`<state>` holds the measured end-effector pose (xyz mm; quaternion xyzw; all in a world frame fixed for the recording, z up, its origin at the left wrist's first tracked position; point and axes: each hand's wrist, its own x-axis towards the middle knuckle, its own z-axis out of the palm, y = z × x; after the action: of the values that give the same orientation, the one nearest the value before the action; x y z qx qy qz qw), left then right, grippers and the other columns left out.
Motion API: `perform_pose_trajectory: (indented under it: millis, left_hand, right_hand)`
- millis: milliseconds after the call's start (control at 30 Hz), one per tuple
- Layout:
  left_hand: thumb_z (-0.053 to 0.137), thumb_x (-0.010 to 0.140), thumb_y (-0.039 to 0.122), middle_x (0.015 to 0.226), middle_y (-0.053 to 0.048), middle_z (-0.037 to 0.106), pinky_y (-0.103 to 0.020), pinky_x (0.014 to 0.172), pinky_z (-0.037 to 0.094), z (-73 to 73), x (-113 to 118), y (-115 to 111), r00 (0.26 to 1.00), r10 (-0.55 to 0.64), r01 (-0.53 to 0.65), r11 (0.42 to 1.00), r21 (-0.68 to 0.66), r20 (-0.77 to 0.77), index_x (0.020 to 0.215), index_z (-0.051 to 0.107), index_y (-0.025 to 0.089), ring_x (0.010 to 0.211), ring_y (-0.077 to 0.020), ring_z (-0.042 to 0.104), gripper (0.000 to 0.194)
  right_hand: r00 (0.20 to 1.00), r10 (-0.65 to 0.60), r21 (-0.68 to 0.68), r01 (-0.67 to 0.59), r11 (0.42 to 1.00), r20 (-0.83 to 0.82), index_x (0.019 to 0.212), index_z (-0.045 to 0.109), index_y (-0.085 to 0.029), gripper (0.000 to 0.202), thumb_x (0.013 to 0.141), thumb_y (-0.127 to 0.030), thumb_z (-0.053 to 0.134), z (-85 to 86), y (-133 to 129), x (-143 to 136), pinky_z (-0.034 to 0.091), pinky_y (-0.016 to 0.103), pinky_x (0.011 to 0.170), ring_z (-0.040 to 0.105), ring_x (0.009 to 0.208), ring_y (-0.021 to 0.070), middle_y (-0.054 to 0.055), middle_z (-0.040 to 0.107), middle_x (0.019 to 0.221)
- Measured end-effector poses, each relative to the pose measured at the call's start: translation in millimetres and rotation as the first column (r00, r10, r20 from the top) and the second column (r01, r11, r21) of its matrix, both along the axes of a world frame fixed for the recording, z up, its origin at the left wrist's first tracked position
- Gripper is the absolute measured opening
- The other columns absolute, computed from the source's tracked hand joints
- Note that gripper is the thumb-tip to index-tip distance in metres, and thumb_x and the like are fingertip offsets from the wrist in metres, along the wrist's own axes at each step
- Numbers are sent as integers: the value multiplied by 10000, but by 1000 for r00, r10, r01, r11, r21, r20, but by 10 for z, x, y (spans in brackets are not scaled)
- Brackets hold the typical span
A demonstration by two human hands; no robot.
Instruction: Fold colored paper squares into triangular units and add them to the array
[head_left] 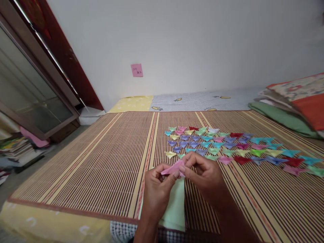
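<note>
A small folded pink paper (173, 168) is pinched between both hands above the striped mat (116, 162). My left hand (158, 190) grips its left part between thumb and fingers. My right hand (202, 170) holds the right end, thumb and fingers pressed together. Beneath the hands lies a pale green sheet or pad (177, 206), partly covered by my left hand and wrist. Just beyond and to the right, several rows of small folded papers in many colours, among them a yellow one (170, 154) and a dark red one (242, 159), rest on the mat.
Folded cloths, one green (283, 118) and one orange (312, 109), are stacked at the right. A pink note (137, 70) is on the white wall behind. Stacked books (15, 148) and a glass-panelled door (32, 84) stand at the left.
</note>
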<state>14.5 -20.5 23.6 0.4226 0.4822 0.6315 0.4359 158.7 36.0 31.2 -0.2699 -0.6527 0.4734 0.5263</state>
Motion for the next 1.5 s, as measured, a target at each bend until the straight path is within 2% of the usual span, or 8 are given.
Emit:
perform_pose_trajectory:
  millis: [267,467,733,833,933,1067,1233,1500]
  left_hand:
    - [873,738,335,685,-14,646,-218,615,418,48,-5,-7,996,-55,57,998,-27,69,709,726,135,656,-129,535,250]
    - [885,724,322,653,4,622,-201,590,403,37,-15,-1,994,-58,61,998,-28,93,698,722,137,619,-110,511,247]
    - [913,682,358,654,-18,686,-211,616,453,41,1,13,990,-40,50,996,-71,133,700,736,137,630,-125,589,284]
    - [937,632,334,619,-5,662,-200,572,421,56,14,12,990,-31,43,995,-93,134,671,719,133,587,-112,558,298]
    - [936,628,327,617,-6,657,-202,572,419,64,17,16,992,-29,41,995,-93,120,665,711,131,587,-113,555,301]
    - [901,675,355,622,-11,663,-210,575,435,52,13,22,993,-32,42,995,-87,112,684,712,133,590,-118,570,292]
    - [902,675,321,620,-12,684,-207,593,464,57,26,8,989,-37,52,994,-101,146,697,713,135,593,-120,608,266]
    - [866,748,316,642,-17,695,-213,613,458,41,37,7,991,-46,51,998,-39,127,686,703,147,618,-121,600,242]
  right_hand:
    - [999,-25,-36,26,999,21,672,579,-209,227,856,-218,711,-18,-10,1,492,310,700,606,753,160,6,622,771]
    - [997,1,-142,9,990,71,925,673,-200,107,866,-278,716,-28,6,-2,511,296,673,635,730,162,7,666,783]
    - [994,53,-105,-43,994,93,865,694,-200,108,899,-303,706,-17,20,37,484,290,669,605,720,151,-2,654,756]
    - [994,42,-93,-33,995,96,1000,717,-211,134,891,-289,715,-30,27,45,515,314,719,637,779,168,17,688,842]
    - [989,26,8,-28,1000,148,1134,727,-248,229,907,-257,697,-9,25,58,534,349,795,659,882,188,40,705,989]
    - [983,-53,194,18,981,174,994,756,-254,102,927,-234,681,46,22,60,545,368,787,665,927,213,45,698,953]
    - [974,-175,353,115,928,143,893,746,-244,104,895,-154,693,83,24,43,553,380,825,683,924,212,41,707,936]
    - [994,-75,83,68,994,76,779,661,-216,117,886,-226,708,36,12,42,521,346,761,650,843,192,29,660,867]
